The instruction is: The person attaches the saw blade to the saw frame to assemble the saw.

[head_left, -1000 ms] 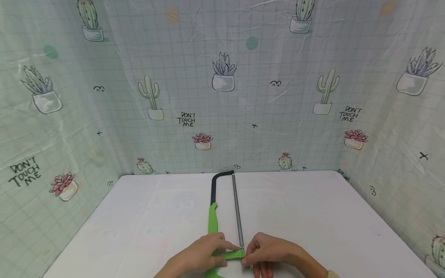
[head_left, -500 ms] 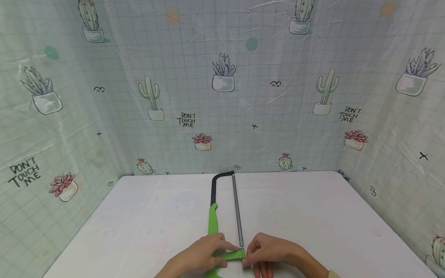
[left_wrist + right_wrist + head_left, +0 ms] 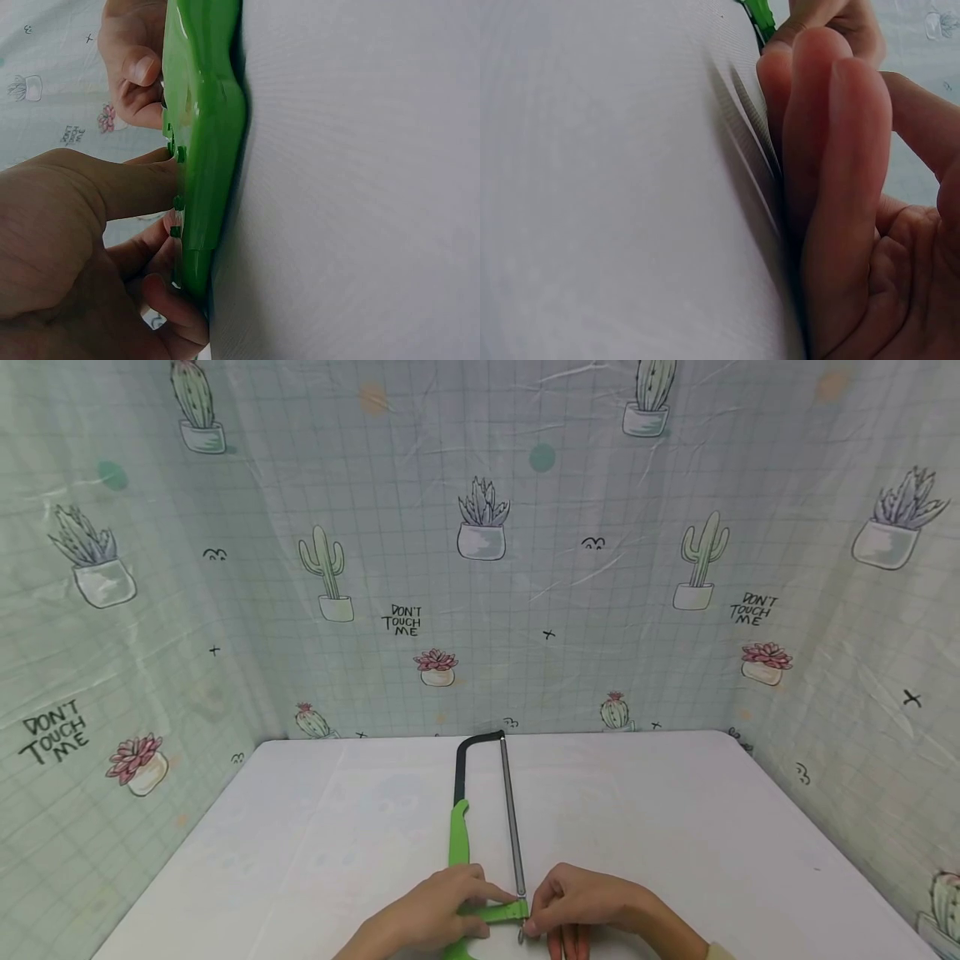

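Note:
A hacksaw (image 3: 459, 839) with a green handle and black front frame lies flat on the white table, its grey blade (image 3: 512, 814) on the right side. My left hand (image 3: 438, 906) holds the green lower arm of the frame between thumb and fingers. In the left wrist view the green handle (image 3: 202, 135) stands along the tabletop, thumb on its upper face. At the blade's near end, my right hand (image 3: 581, 897) pinches a small metal wing nut (image 3: 521, 935) with thumb and index finger. Its other fingers (image 3: 847, 150) extend down by the tabletop.
The white table (image 3: 660, 810) extends to both sides of the saw. Behind and beside it hangs a cactus-print sheet (image 3: 555, 585). The saw's black tip reaches close to the table's back edge.
The small metal wing nut now shows below the right fingertips, where it was hidden before. Both hands and the hacksaw stay almost in place.

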`<act>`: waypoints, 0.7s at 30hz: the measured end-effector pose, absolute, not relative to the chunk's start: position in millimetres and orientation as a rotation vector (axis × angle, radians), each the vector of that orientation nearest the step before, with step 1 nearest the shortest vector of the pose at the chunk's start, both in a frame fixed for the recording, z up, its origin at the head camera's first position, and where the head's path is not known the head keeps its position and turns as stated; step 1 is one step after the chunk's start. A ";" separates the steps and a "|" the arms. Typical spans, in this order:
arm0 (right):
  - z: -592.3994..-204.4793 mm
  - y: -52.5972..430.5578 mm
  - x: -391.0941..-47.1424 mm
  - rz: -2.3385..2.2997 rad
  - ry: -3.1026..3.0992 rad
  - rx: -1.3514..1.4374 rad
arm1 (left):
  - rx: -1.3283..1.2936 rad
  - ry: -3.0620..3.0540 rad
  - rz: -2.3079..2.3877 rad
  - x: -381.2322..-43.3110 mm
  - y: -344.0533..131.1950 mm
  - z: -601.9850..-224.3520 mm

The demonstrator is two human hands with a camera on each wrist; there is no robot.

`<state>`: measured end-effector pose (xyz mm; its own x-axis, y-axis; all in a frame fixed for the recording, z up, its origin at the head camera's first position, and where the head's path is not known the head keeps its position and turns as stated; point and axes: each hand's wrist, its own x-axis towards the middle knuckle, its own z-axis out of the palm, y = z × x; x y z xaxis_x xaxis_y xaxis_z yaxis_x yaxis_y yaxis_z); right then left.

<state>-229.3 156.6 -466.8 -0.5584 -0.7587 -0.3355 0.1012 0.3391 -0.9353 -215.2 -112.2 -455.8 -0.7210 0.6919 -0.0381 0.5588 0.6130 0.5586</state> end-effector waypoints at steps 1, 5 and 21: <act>-467.0 156.8 -229.5 -1.325 1.781 -0.589 | 1.023 2.590 0.768 -215.0 -112.2 -456.0; -467.7 157.4 -229.9 -1.328 1.763 -0.595 | 1.017 2.593 0.765 -214.0 -112.3 -456.4; -467.3 159.0 -229.2 -1.355 1.689 -0.601 | 1.020 2.601 0.766 -212.6 -112.1 -455.1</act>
<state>-229.2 159.0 -467.3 -0.5097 -0.7971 -0.3238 0.1430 0.2925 -0.9455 -212.6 -112.1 -455.1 -0.7258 0.6870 -0.0339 0.5590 0.6178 0.5531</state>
